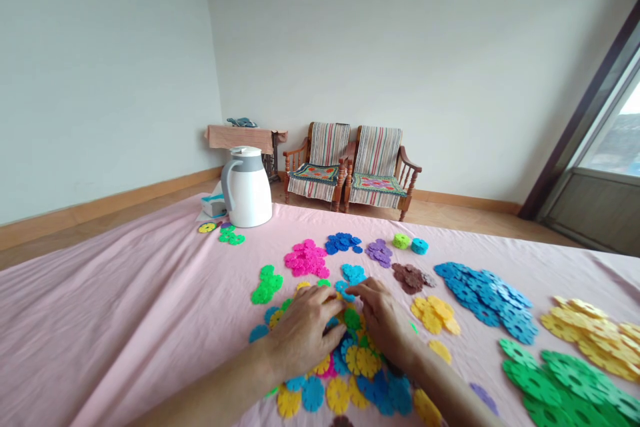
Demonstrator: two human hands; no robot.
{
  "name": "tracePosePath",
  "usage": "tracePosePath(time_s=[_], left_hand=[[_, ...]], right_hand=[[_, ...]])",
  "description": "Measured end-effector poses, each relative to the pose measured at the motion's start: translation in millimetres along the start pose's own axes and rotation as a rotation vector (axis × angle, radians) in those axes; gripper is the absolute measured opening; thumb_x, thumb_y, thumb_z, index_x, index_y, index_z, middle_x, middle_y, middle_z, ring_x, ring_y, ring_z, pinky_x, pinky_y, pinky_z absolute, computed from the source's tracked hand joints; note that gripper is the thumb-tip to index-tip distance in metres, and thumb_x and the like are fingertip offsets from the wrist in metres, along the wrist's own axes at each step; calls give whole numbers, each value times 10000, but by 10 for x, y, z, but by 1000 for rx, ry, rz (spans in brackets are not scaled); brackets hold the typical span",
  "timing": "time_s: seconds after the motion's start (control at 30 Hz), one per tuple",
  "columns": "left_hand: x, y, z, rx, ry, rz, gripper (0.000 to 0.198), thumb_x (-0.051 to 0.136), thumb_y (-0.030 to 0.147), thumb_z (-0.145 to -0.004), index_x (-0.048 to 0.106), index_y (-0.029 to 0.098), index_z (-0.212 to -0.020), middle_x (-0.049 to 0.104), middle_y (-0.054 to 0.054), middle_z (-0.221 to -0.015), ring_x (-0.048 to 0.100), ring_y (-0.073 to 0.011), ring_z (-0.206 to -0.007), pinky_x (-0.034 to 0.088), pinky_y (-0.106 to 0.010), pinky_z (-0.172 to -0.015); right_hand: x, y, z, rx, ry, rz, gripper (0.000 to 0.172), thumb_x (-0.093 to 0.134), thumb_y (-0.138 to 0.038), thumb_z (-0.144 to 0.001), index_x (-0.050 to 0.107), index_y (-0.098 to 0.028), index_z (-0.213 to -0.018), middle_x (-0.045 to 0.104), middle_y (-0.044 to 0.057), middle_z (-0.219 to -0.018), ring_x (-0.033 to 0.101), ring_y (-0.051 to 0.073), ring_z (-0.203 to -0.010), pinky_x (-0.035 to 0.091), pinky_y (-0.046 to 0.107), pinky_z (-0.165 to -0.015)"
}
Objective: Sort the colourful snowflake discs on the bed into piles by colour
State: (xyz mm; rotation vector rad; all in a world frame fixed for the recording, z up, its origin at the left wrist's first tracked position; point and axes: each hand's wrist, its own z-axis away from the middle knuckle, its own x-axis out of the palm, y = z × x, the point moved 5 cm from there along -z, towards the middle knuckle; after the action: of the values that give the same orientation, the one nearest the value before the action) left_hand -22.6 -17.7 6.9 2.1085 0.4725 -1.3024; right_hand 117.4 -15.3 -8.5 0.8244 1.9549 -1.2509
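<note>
A mixed pile of plastic snowflake discs [363, 360], in yellow, blue, green and pink, lies on the pink cloth in front of me. My left hand [309, 327] rests over its left side, fingers reaching right with thumb and forefinger apart. From the right, my right hand [389, 321] reaches over the same pile, its bent fingers pointing toward the left hand. Its fingertips are beside a small group of light-blue discs [354, 273]; some of them are hidden. In neither hand can I see a held disc.
Sorted disc heaps surround the pile: pink [306, 259], dark blue [343, 243], purple [379, 252], brown [410, 277], blue [485, 297] and green [565, 380]. A white jug [250, 193] stands at the table's far left. Two wooden chairs [377, 163] are against the wall.
</note>
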Motion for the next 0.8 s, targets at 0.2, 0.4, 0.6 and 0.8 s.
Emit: tracePosePath(time_s=[0.2,0.4,0.6,0.8], left_hand=[[-10,10,1,4,8,11,192,570,254,-825,602,228,-1013,572,-26,-1026,502,-212,-993,383,-365,-916],[-9,14,4,22,15,22,222,559,259,-836,589,233,-1055,574,-27,-1035,502,-209,-1011,383,-360,-924],[-9,13,0,7,16,16,187,569,255,-828,602,222,-1009,573,-33,-1044,503,-217,-1004,390,-368,-916],[-1,20,4,16,19,22,197,564,242,-828,601,232,-1020,577,-28,-1050,506,-211,-1004,390,-363,-912]], right_hand=[[-15,80,-29,45,-7,82,453,388,-18,-773,637,-202,-1104,603,88,-957,539,191,-920,406,291,-819],[-16,3,-1,-63,1,-21,440,377,-16,-794,659,-235,-1050,630,54,-968,541,170,-925,406,277,-826],[80,-43,-4,-48,-79,135,484,384,-41,-793,601,-285,-1150,596,61,-1097,528,201,-994,395,330,-857],[48,136,-56,80,-77,231,559,362,3,-728,563,-205,-1207,565,111,-1183,517,224,-1072,391,344,-890]])
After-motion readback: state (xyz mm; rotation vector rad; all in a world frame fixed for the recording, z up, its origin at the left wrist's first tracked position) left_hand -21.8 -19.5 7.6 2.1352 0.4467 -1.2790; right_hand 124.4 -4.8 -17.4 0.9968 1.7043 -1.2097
